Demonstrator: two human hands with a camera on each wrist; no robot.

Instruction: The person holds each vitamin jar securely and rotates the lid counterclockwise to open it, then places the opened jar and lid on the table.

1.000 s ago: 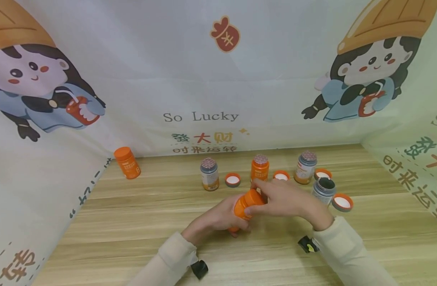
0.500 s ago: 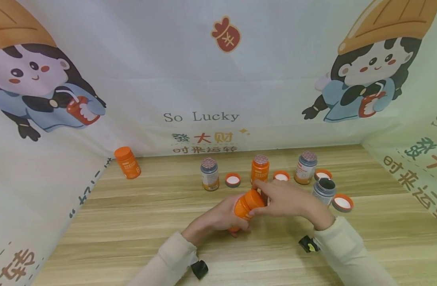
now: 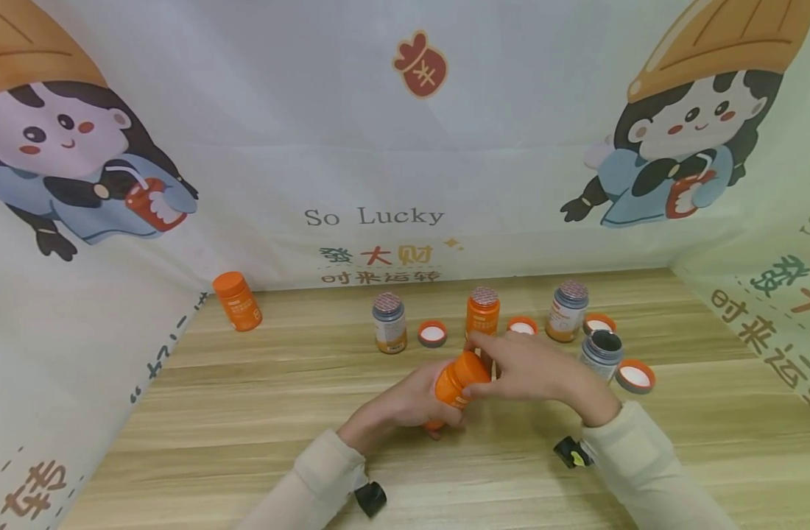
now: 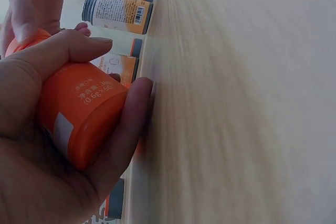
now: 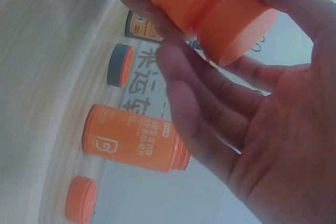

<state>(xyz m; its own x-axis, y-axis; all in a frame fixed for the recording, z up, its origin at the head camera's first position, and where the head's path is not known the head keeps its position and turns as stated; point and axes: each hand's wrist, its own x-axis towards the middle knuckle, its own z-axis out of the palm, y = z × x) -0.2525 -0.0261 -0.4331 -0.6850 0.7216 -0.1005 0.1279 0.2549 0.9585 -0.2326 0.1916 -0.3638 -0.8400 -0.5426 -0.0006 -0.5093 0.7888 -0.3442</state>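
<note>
My left hand (image 3: 414, 397) grips the body of an orange supplement bottle (image 3: 450, 388), which leans to the right just above the table. In the left wrist view its fingers and thumb curl round the bottle (image 4: 86, 100), with the base facing the camera. My right hand (image 3: 534, 368) holds the orange cap (image 3: 473, 367) at the bottle's top between thumb and fingers. From the right wrist, the thumb lies along one side of the cap (image 5: 236, 27) and the fingers curve by the other. The cap sits on the neck. Part of the bottle is hidden by the hands.
Behind the hands stand a grey bottle (image 3: 389, 324), an orange bottle (image 3: 482, 313) and another grey bottle (image 3: 567, 313), each foil-topped. An uncapped bottle (image 3: 601, 355) is by the right wrist. Upturned caps, including one at far right (image 3: 635, 376), lie nearby. A capped orange bottle (image 3: 238, 302) stands left.
The right thumb has shifted slightly to the right on the cap. The left hand and the bottle stay in nearly the same place.
</note>
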